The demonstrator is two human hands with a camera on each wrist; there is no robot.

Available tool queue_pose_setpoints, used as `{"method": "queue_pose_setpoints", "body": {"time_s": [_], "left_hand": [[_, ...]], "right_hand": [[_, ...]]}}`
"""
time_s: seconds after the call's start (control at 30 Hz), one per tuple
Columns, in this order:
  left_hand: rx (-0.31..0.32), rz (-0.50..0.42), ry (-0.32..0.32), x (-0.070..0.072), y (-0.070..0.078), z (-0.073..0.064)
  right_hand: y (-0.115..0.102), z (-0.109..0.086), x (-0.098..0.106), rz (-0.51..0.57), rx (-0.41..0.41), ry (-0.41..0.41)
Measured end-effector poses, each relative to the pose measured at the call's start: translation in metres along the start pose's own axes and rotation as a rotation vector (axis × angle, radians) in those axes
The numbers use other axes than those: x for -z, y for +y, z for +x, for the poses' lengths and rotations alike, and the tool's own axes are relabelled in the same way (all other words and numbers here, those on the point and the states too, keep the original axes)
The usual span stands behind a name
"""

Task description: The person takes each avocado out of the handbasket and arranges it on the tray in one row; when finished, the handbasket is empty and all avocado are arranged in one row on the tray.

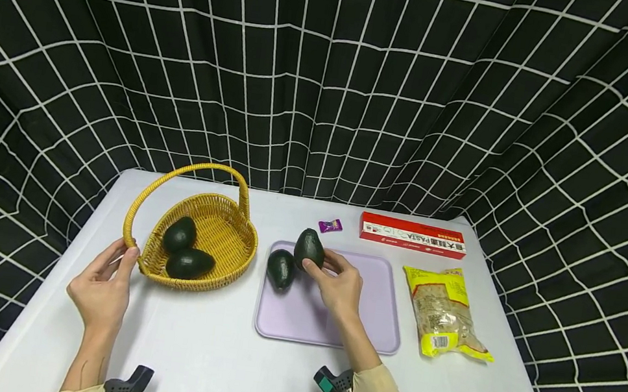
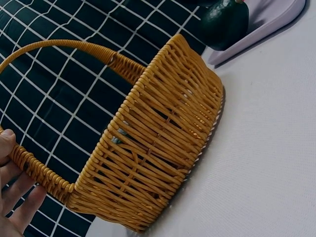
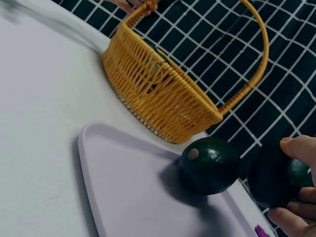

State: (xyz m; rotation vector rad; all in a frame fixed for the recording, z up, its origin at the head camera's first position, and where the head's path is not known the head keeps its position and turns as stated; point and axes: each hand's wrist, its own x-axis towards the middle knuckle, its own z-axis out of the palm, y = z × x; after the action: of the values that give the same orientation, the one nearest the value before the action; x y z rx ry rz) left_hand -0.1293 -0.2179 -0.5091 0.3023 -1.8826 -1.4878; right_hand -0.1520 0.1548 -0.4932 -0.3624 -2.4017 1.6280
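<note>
My left hand [image 1: 106,281] pinches the lower left end of the handle of a yellow wicker basket [image 1: 232,238]. Inside the basket lie two dark green avocados, one [image 1: 180,234] behind the other [image 1: 190,264]. In my right hand [image 1: 340,284], thumb and fingers grip an avocado [image 1: 309,248] over the back left part of a lilac tray [image 1: 327,328]. Another avocado [image 1: 280,269] rests on the tray just left of the held one. From the right wrist view, the held avocado [image 3: 274,175] appears beside the resting avocado [image 3: 210,165].
A small purple packet [image 1: 330,225] lies behind the tray. Toward the back right is a red pasta box [image 1: 413,234], and a yellow-and-clear bag [image 1: 445,311] lies right of the tray. Black curtains with a white grid [image 1: 315,91] surround the white table [image 1: 201,352].
</note>
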Motion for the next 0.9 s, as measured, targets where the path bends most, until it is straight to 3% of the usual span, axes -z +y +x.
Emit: {"method": "queue_pose_setpoints", "body": {"time_s": [0.3,0.9], "left_hand": [[-0.003,0.000,0.003,0.001,0.000,0.001],[-0.015,-0.014,0.002,0.000,-0.001,0.001]], "right_hand": [[0.011,-0.004,0.002,-0.072,-0.032,0.024],[0.031,-0.010,-0.001,-0.070,-0.115,0.004]]}}
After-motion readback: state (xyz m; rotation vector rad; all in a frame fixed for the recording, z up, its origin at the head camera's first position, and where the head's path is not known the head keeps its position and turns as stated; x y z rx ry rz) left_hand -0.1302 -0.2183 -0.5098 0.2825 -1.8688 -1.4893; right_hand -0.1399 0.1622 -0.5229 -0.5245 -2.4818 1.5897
